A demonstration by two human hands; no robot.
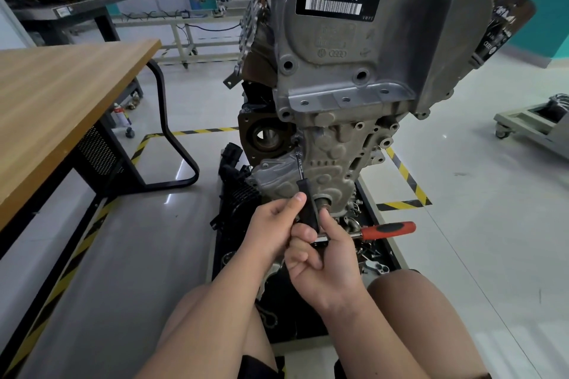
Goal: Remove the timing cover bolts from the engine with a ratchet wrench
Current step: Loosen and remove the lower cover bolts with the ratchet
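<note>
left hand (277, 226): thumb and fingers pinch the black extension bar (308, 206) just above the ratchet head.
right hand (329, 261): curled round the head of the ratchet wrench (388, 229), touching the left hand; the orange handle juts right over the tray.
bolt (296, 141): at the left edge of the timing cover (331, 160), with the bar's tip on it.
tray (217, 255): black, under the engine, loose hardware (368, 251) beside the right hand.
room: floor lies between the engine and the wooden table (61, 101) on the left; yellow-black tape (406, 177) borders the right.
</note>
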